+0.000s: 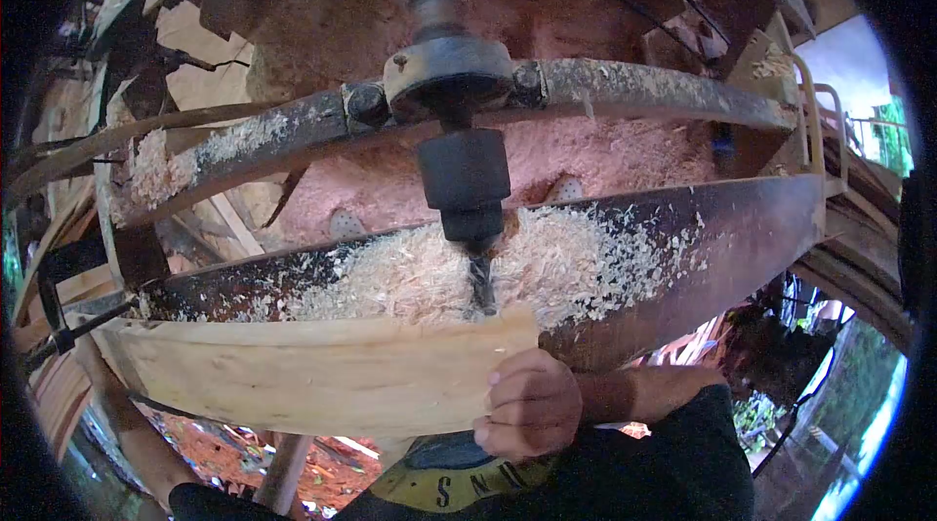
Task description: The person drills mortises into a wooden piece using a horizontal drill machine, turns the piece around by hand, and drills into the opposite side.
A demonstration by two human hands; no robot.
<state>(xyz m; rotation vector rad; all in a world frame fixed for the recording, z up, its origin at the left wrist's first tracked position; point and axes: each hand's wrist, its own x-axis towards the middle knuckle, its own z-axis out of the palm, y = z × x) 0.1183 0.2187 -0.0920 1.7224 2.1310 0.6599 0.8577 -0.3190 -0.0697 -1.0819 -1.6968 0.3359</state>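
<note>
A pale wooden board (322, 370) lies along the near edge of a dark machine table (703, 238). My right hand (532, 404) is closed around the board's right end, its fingers curled over the near face. My left forearm (137, 433) reaches up to the board's left end, close to a dark metal lever (63, 336). The fingers of that hand do not show clearly, so its grip is hidden. Just behind the board's right part, a drill bit (481, 285) points down from a dark chuck (464, 175), its tip at the board's back edge.
Wood shavings (410, 272) are heaped around the bit and across the table. A shaving-covered crossbar (664, 87) spans behind the chuck and carries the round spindle housing (447, 72). Wooden framing stands at both sides. Reddish ground (220, 462) shows below the board.
</note>
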